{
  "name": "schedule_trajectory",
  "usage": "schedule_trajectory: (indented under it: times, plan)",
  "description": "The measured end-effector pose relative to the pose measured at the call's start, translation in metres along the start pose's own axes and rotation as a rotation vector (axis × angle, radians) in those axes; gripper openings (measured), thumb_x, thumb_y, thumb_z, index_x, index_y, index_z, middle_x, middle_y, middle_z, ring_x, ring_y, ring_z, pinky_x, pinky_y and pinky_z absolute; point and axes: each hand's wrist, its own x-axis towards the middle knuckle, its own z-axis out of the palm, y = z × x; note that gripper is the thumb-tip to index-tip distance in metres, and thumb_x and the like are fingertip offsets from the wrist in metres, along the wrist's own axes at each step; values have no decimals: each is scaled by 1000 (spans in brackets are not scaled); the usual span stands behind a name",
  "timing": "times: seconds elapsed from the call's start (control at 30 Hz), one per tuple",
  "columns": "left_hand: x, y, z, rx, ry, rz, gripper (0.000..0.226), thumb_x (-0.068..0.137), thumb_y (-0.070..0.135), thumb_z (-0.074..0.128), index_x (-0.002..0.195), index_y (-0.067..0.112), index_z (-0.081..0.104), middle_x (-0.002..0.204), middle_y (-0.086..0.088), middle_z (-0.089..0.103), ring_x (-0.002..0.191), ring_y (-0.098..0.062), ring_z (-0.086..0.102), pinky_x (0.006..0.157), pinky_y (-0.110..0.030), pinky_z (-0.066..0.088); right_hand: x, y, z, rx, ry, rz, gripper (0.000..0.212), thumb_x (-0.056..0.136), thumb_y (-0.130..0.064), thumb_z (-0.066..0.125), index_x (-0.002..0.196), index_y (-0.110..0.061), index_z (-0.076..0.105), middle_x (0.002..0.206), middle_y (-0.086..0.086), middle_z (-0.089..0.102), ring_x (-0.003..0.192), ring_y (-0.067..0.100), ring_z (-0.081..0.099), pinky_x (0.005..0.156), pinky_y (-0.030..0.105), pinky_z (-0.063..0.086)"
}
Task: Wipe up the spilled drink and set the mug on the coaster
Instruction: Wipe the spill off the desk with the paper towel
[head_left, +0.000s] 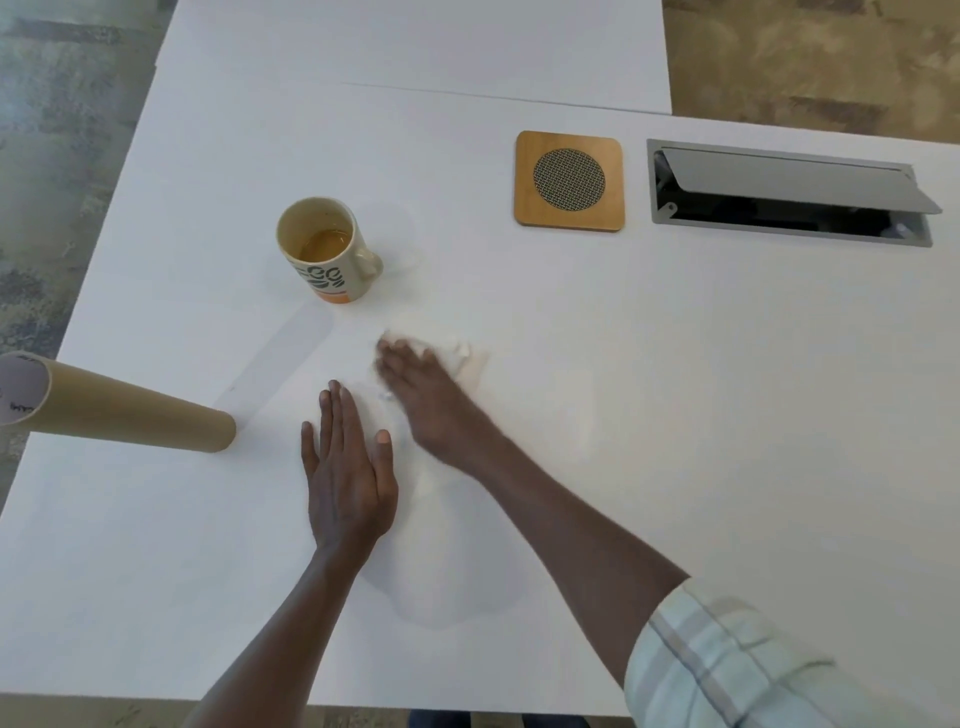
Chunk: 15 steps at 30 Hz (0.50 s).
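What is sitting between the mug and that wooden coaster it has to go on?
Nothing visible. The mug stands left of the coaster, with only bare white table between them. The right hand and its paper towel lie nearer the camera, off that path.

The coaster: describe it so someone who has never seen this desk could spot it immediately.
On the white table, find the grey cable hatch at the far right. The coaster lies flat just to its left, well apart from the mug. It is the only square wooden piece, with a round woven-mesh disc in its centre.
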Motion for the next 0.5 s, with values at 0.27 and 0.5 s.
schedule_trajectory:
  times: [0.27,0.5]
  plan:
    - [0,-3,0,-8,-6,-24,66,102,34,18,159,2,13,169,-10,15,158,-17,8,128,-44,7,-105,-30,17,46,-61,-108,65,89,9,36,152,-4,27,162,10,21,152,24,10,125,36,2]
    - [0,0,0,14,-18,-25,64,102,32,18,160,4,14,170,-9,13,158,-18,7,128,-45,6,-185,13,-6,-56,9,36,70,81,4,31,150,-6,33,162,6,20,151,24,12,124,39,8]
